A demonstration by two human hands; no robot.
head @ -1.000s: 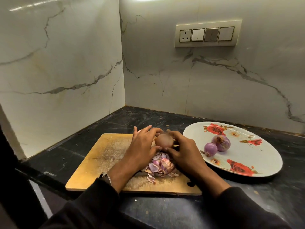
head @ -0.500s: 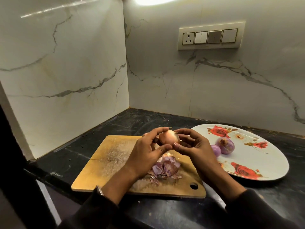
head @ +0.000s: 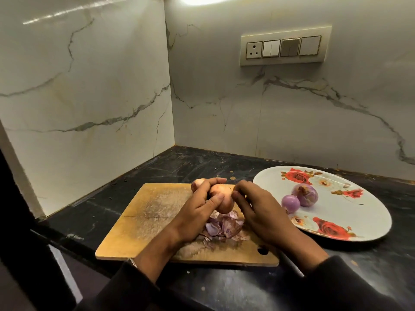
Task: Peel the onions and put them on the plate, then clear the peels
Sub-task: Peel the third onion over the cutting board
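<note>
Onion (head: 221, 198) lower vs 0.5 s ago; left hand (head: 197, 212) grips it, right hand (head: 258, 209) fingertips pinch skin

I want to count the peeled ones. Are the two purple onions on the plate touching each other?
Cannot tell. In the head view the small onion overlaps the big onion on the plate, hiding any gap.

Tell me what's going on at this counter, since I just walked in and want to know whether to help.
A person is peeling onions over a wooden cutting board. The left hand holds an unpeeled onion, and the right hand picks at its skin with its fingers. Another unpeeled onion sits behind the left hand. A pile of purple peels lies on the board. Two peeled onions rest on the floral plate.
</note>
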